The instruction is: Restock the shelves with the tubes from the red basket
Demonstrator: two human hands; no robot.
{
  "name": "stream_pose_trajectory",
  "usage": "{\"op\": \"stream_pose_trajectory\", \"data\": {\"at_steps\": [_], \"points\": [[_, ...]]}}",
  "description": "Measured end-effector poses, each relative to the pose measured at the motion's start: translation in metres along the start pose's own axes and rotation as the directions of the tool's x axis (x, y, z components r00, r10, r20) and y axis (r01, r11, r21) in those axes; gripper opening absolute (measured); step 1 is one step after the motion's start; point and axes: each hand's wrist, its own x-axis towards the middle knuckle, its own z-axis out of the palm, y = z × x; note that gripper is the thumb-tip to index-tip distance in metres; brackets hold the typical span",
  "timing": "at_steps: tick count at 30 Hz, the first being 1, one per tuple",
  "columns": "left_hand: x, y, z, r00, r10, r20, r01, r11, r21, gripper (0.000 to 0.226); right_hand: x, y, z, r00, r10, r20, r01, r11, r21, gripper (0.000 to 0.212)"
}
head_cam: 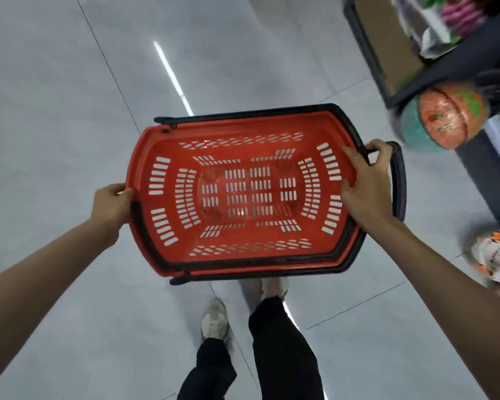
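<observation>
A wide grey floor (70, 82) is seen all around; lots of open room is left on the left side and in front. A dark shelf (474, 62) is seen up on the right, with blurred goods on it. A round orange and green pack (448, 116) is stuck out at its edge, and more packets (497, 258) are seen lower down on the right, so less room is left on that side.

The red basket (139, 157) is held up flat above the floor, in front of the body; its long side is laid from left to right, from one hand to the other. No tubes are seen in it; only the red bottom with its little holes is shown, so the tubes are judged to be out of it already.

The left hand (110, 204) is closed tight on the left end of the rim; the right hand (361, 194) is wrapped over the right end, just beside the black handle (399, 180), which is stuck out past the rim.

The shelf is found off to the right of the basket, so the right hand is the nearer one; the basket's right end could be bumped on the round pack. Two pale shoes (214, 319) are seen below the basket.
</observation>
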Motion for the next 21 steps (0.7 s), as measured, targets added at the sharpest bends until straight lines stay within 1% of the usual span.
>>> {"op": "stream_pose_trajectory", "data": {"at_steps": [3,7,9,11,13,15,16,18,20,21], "points": [[0.027,-0.022,0.017,0.998,-0.055,-0.018,0.054,0.997,-0.053,0.025,0.015,0.014,0.045,0.999,-0.017,0.046,0.018,1.0,-0.015,0.068],[0.048,-0.039,0.031,0.991,-0.131,0.002,0.131,0.984,-0.123,0.031,0.023,0.03,0.086,0.997,-0.03,0.072,0.03,0.999,-0.01,0.066],[0.054,-0.044,0.033,0.986,-0.166,0.019,0.167,0.973,-0.161,0.032,0.025,0.033,0.097,0.996,-0.044,0.076,0.044,0.999,0.009,0.066],[0.054,-0.042,0.034,0.979,-0.2,0.032,0.202,0.963,-0.178,0.027,0.03,0.033,0.1,0.995,-0.047,0.087,0.046,0.999,0.018,0.063],[0.045,-0.03,0.031,0.98,-0.195,0.029,0.197,0.965,-0.174,0.021,0.031,0.025,0.095,0.993,-0.024,0.115,0.029,0.999,-0.039,0.059],[0.029,-0.013,0.028,0.993,-0.117,-0.005,0.115,0.986,-0.119,0.022,0.027,0.016,0.083,0.993,0.025,0.117,-0.012,0.993,-0.113,0.054],[0.016,-0.002,0.026,0.999,-0.05,-0.009,0.049,0.996,-0.08,0.026,0.023,0.007,0.071,0.992,0.064,0.109,-0.052,0.993,-0.104,0.052],[-0.007,0.026,0.023,0.997,0.074,-0.002,-0.074,0.996,-0.057,0.034,0.02,-0.013,0.045,0.988,0.142,0.055,-0.144,0.989,0.02,0.049],[-0.031,0.058,0.018,0.984,0.173,0.039,-0.168,0.98,-0.111,0.034,0.014,-0.041,0.017,0.98,0.201,-0.006,-0.197,0.962,0.188,0.049],[-0.045,0.074,0.014,0.976,0.203,0.085,-0.189,0.971,-0.147,0.032,0.011,-0.054,0.001,0.971,0.236,-0.036,-0.217,0.935,0.282,0.049]]}}
